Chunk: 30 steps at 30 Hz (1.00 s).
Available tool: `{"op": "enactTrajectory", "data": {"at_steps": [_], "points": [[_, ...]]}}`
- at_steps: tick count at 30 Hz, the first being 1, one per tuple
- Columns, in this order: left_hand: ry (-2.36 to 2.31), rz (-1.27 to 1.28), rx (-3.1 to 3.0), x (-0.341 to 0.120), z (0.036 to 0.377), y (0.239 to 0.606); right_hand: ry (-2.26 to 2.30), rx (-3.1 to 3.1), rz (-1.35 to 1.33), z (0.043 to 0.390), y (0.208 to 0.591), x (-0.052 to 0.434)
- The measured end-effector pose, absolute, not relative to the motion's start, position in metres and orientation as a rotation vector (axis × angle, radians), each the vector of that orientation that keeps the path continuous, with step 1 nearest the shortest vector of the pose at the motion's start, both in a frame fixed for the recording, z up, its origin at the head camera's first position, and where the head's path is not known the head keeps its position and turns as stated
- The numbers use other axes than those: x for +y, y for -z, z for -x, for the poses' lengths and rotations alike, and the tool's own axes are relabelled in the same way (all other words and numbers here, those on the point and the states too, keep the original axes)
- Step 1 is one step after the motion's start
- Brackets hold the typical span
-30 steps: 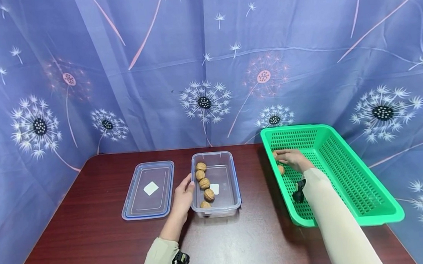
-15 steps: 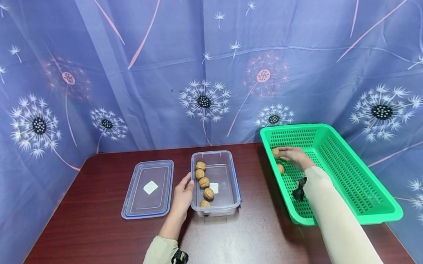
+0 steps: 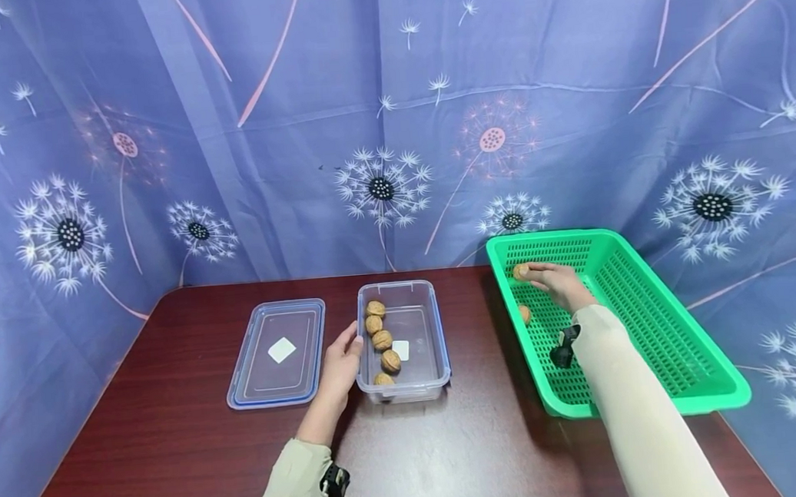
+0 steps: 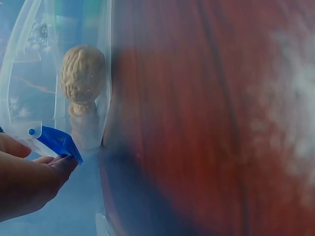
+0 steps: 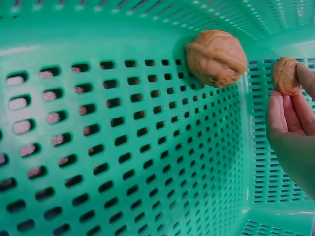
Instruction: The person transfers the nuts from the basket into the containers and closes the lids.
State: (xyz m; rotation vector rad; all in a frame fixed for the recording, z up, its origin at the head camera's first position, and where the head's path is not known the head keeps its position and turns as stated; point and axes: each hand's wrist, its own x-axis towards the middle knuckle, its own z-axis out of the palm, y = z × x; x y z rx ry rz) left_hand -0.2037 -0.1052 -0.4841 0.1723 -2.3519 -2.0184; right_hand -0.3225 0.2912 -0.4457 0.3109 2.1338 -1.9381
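My right hand (image 3: 561,283) pinches a walnut (image 5: 286,75) between thumb and fingertips, inside the green basket (image 3: 558,407) near its far left corner. A second walnut (image 5: 216,58) lies on the basket floor by the left wall, nearer to me and apart from the hand. At the middle of the table stands a clear plastic container (image 3: 430,389) with a row of several walnuts (image 3: 382,340) along its left side. My left hand (image 3: 340,364) holds the container's left side; in the left wrist view its fingers and thumb are at a blue latch (image 4: 59,141).
A clear lid (image 3: 278,380) with a blue seal and a white label lies flat on the dark wooden table (image 3: 153,419), left of the container. Behind the table hangs a blue curtain (image 3: 284,202) with a dandelion print.
My right hand has lifted the walnut up off the basket floor and slightly away from me. The left hand stays at the container. The whole head view has shifted slightly.
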Motion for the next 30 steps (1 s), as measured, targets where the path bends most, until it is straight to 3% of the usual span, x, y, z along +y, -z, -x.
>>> {"op": "enactTrajectory", "data": {"at_steps": [30], "points": [[2.002,-0.174,-2.381,-0.105,0.202,0.482,2.303,1.800,-0.392,0.321,0.384,0.265]]}}
